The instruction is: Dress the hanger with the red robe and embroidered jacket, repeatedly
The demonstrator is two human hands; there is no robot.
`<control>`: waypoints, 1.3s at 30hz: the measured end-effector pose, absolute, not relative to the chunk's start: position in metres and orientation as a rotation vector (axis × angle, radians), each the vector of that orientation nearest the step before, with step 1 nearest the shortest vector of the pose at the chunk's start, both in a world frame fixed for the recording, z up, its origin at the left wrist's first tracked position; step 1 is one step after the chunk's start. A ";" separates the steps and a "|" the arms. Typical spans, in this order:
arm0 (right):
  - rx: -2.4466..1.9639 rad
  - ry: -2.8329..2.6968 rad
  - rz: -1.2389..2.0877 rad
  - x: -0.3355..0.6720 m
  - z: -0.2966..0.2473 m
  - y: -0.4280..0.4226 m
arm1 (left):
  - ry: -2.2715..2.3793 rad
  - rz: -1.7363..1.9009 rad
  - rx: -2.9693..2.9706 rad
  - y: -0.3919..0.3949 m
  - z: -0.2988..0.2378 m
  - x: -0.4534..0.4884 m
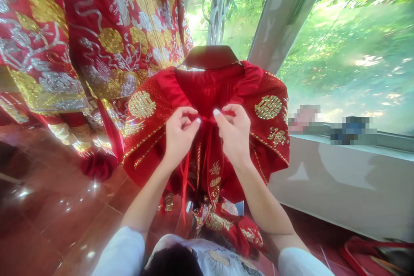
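A red jacket (268,84) with gold round emblems and beaded edging hangs on a dark hanger (211,56) in front of me. At its neckline, my left hand (181,131) pinches a thin red ribbon tie between thumb and fingers. My right hand (233,131) pinches the tie from the other side, thumb uppermost. The two hands are a short gap apart at the middle of the collar. Long ends of the red ribbon (185,185) dangle down the jacket's front. Exactly how the ribbon lies between the fingertips is too small to make out.
Another red garment (110,39), heavy with gold and silver embroidery, hangs at the left. Behind the jacket stands a metal rack (221,4) before large windows. Blurred objects rest on the sill (388,140) at right. A red item (365,254) lies on the tiled floor, lower right.
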State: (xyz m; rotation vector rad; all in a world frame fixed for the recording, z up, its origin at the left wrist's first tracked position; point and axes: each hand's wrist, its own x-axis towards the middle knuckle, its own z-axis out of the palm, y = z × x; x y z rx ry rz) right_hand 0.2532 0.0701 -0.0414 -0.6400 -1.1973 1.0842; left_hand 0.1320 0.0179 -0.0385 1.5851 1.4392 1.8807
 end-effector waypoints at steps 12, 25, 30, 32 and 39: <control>-0.816 -1.550 0.633 0.300 -0.018 0.091 | 1.195 1.824 1.704 0.017 -0.009 0.086; -0.482 -2.239 1.215 0.304 -0.006 0.097 | 2.206 2.045 2.043 0.015 -0.013 0.120; -0.377 -1.787 0.965 0.278 -0.015 0.093 | 1.491 1.938 1.997 0.029 -0.014 0.122; -0.395 -1.789 0.728 0.270 -0.021 0.093 | 1.340 1.808 1.987 0.030 -0.015 0.122; -0.500 -2.021 -0.073 0.267 -0.036 0.093 | 1.436 1.759 2.043 0.031 -0.020 0.125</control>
